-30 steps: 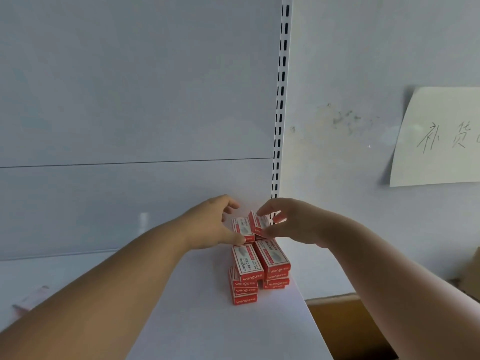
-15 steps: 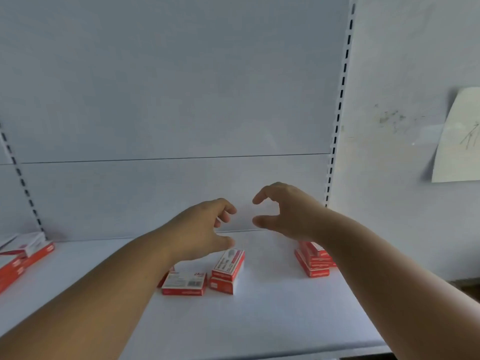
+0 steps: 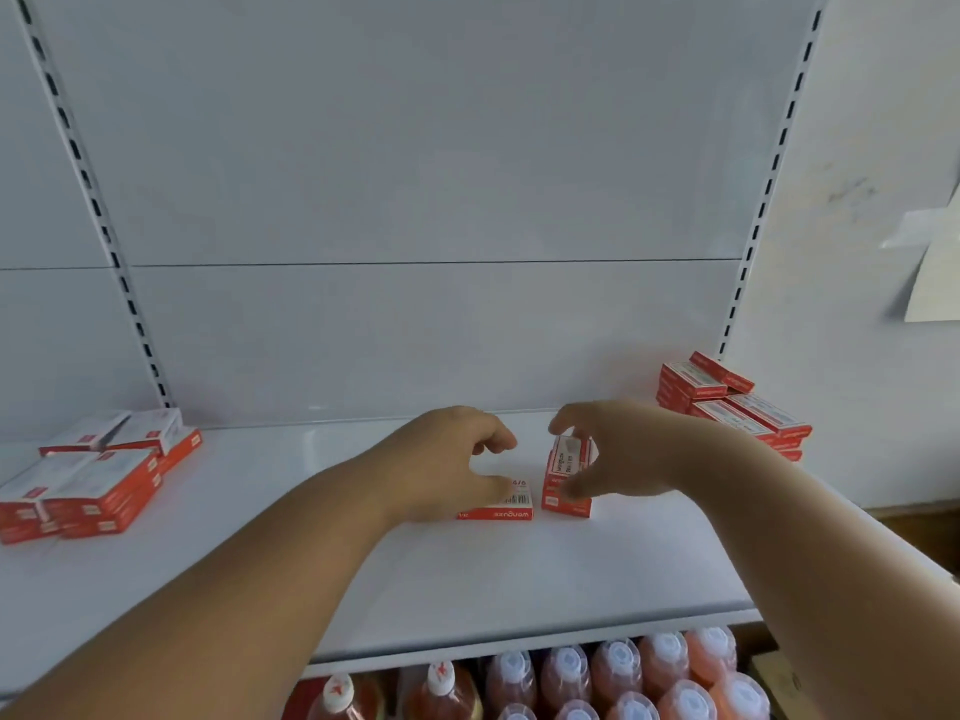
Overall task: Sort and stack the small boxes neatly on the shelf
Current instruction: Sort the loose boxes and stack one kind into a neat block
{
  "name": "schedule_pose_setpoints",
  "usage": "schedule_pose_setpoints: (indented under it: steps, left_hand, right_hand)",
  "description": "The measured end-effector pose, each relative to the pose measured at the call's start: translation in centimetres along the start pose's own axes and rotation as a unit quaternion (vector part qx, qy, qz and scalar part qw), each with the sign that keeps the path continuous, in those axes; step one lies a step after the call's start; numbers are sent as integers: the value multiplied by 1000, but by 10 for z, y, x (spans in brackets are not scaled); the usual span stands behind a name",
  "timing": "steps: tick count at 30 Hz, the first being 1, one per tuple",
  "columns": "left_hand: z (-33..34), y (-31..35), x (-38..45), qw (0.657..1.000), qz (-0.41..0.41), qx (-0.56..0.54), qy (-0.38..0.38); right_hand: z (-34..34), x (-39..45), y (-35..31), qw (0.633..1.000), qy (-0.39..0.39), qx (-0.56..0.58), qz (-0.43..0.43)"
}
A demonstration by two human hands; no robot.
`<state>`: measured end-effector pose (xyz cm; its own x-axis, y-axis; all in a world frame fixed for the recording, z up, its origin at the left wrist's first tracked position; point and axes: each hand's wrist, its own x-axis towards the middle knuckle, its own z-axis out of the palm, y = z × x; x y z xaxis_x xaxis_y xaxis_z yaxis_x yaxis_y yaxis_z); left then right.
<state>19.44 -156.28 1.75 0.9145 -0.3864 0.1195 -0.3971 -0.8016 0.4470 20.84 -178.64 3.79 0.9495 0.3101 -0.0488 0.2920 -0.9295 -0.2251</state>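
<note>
Small red-and-white boxes lie in three groups on the white shelf (image 3: 467, 589). A neat stack (image 3: 727, 402) stands at the far right by the upright. In the middle, one flat box (image 3: 511, 504) lies label up beside a short stack (image 3: 563, 478) with a tilted box on top. My left hand (image 3: 447, 459) hovers with curved fingers over the flat box, thumb close to its top, holding nothing. My right hand (image 3: 623, 454) is spread around the short stack's right side, index above and thumb low; I cannot see a firm grip.
A loose pile of larger red-and-white boxes (image 3: 104, 475) sits at the shelf's left end. Bottles with white caps (image 3: 571, 678) fill the shelf below the front edge. A paper note (image 3: 935, 262) hangs on the right wall. Slotted uprights frame the back panel.
My hands let go of the boxes at the right stack, came away with nothing, moved left and dropped to the middle boxes. The view swung left and down.
</note>
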Motion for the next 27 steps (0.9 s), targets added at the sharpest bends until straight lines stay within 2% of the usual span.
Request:
schedule_pose_setpoints:
  steps: [2,4,6,8,10,14,16,18,20,21,24,27]
  left_hand:
    - [3,7,4,1000,10,6,15]
    - [5,15,8,999,-11,-28,37]
    - [5,23,13,989,-52,-134,42]
    - [4,28,15,966,-77,-244,41]
    - [4,28,14,942,-80,-319,63]
    - [3,13,9,921,-109,-350,133]
    - [1,2,5,907,-122,-370,161]
    - [-2,-6,2,899,-128,-372,191]
    - [-2,-12,-2,898,-126,-366,212]
    - [-1,-14,-3,895,-122,-369,220]
    - [2,-20,-9,878,-104,-397,248]
    - [-1,-23,-11,854,-99,-420,290]
  right_hand:
    - [3,-2,0,999,36,34,-8]
    - [3,-6,-1,989,127,54,-47]
    - [2,-10,-4,971,207,64,-96]
    - [0,-14,-9,960,244,64,-123]
    - [1,-16,-13,956,253,65,-131]
    - [13,-16,-18,957,257,110,-79]
    - [21,-13,-22,975,201,81,-45]
    - [27,-11,-29,994,104,35,-28]
    - [32,-7,-38,998,37,-15,-45]
    - [34,-4,-42,997,33,-31,-60]
    - [36,2,-46,992,96,-13,-83]
    - [32,4,-39,976,197,80,-51]
